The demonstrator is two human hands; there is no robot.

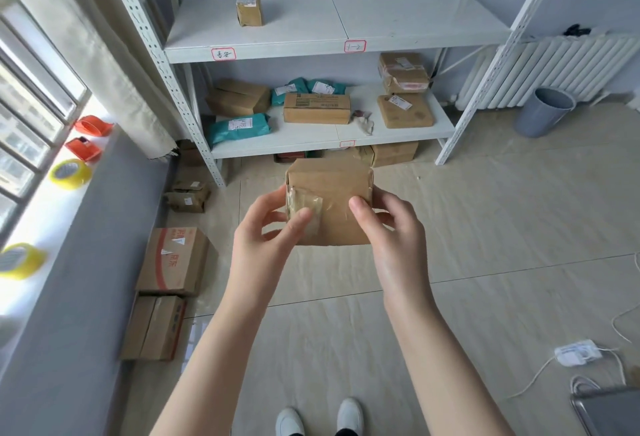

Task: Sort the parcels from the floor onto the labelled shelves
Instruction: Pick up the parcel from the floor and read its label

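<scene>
— What were the hands doing?

— Both were clamped on one small brown parcel (332,203), held up in the air in front of the white shelving unit (194,51), above the tiled floor (485,227). The left hand (266,231) gripped its left edge, thumb pressed on a patch of clear tape (306,208) on the near face, fingers curled behind. The right hand (391,231) took the right edge, thumb flat on the near face, fingers wrapped round the side.

— How far open?

— Partly curled, closed only as much as the parcel's width allowed.

— And the other parcels?

— One small box (248,8) stood alone on the upper shelf, above a red-bordered label (223,54). The lower shelf carried several brown boxes and teal bags (239,127). More cartons (173,262) lay on the floor by the wall under the windowsill.
</scene>
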